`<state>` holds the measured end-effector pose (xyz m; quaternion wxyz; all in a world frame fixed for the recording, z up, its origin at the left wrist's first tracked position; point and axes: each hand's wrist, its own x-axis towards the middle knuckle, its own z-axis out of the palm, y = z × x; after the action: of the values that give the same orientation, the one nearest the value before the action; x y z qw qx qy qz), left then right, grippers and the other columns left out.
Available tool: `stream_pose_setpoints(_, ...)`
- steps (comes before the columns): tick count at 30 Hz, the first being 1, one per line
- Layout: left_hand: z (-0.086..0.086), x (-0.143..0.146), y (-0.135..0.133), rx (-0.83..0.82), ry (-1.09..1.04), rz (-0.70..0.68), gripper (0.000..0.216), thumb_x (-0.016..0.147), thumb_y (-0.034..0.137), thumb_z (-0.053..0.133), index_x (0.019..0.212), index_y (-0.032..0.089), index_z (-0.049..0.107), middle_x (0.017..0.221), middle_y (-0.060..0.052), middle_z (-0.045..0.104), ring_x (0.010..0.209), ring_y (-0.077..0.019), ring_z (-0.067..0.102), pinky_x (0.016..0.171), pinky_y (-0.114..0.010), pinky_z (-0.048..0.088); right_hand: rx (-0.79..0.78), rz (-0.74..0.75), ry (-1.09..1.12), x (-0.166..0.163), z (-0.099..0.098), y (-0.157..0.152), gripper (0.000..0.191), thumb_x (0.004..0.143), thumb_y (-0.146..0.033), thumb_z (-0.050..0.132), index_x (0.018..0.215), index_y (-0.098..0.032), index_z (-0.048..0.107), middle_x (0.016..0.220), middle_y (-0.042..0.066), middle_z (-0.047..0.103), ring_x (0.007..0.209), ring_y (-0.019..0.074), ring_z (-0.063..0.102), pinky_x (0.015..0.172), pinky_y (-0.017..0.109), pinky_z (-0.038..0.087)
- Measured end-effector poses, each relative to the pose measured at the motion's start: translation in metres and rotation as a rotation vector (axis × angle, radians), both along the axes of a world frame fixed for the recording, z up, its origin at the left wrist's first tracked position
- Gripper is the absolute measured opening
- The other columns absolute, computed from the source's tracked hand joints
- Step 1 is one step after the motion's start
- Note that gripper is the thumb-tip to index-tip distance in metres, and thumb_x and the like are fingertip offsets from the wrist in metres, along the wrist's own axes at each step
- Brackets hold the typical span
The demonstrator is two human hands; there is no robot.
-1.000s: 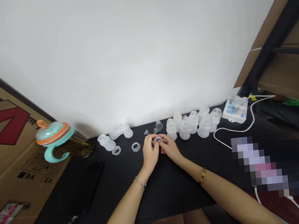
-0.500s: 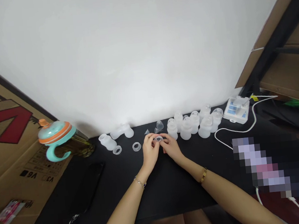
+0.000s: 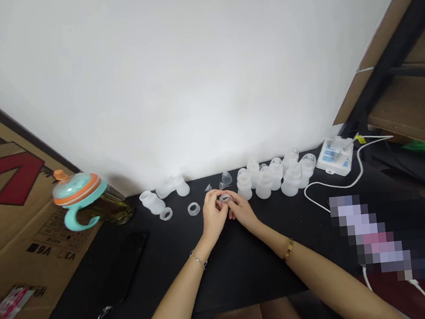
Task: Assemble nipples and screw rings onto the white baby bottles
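Both hands meet over the black table, their fingers pinching a small clear bottle collar ring (image 3: 225, 198). My left hand (image 3: 212, 213) grips its left side and my right hand (image 3: 243, 211) its right side. Whether a nipple sits inside the ring is too small to tell. Just behind the fingers are a clear dome cap (image 3: 227, 178) and a small clear nipple (image 3: 208, 187). Two loose collar rings lie to the left, a nearer ring (image 3: 194, 213) and a farther ring (image 3: 166, 217) beside an open white baby bottle (image 3: 152, 203).
Several capped baby bottles (image 3: 263, 188) stand at the right by the wall. A power strip (image 3: 334, 156) with a white cable lies beyond them. On the left are a turquoise-lidded jug (image 3: 84, 192), a dark phone-like slab (image 3: 127, 263) and a cardboard box (image 3: 11, 219).
The ring has tilted slightly between the fingers, and the right fingers have shifted a little around it. The view has moved slightly; the other things stay where they were.
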<state>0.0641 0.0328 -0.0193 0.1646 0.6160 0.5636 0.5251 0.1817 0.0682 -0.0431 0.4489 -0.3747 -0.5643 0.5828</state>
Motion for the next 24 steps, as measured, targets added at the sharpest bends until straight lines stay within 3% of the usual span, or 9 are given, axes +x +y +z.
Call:
stream_pose_setpoints(14, -0.0017, -0.0007, 0.0015, 0.014, -0.031, 0.0, 0.022, 0.087, 0.008, 0.057, 0.102, 0.019, 0.067, 0.115, -0.006, 0.06, 0.067, -0.0073, 0.058, 0.061, -0.022, 0.051, -0.026, -0.017, -0.002, 0.0031, 0.0052, 0.0021, 0.05, 0.082, -0.04, 0.056, 0.126, -0.017, 0.065, 0.069, -0.004, 0.064, 0.038, 0.0069, 0.045, 0.036, 0.02, 0.033)
stream_pose_setpoints(24, -0.0022, 0.0004, 0.0, -0.013, 0.01, 0.007, 0.023, 0.084, 0.005, 0.056, 0.101, 0.019, 0.061, 0.11, -0.004, 0.059, 0.065, -0.0068, 0.055, 0.063, -0.022, 0.049, -0.045, -0.004, 0.025, 0.0025, 0.0057, -0.0002, 0.047, 0.078, -0.032, 0.057, 0.122, -0.016, 0.065, 0.065, -0.004, 0.062, 0.04, 0.0081, 0.047, 0.038, 0.02, 0.035)
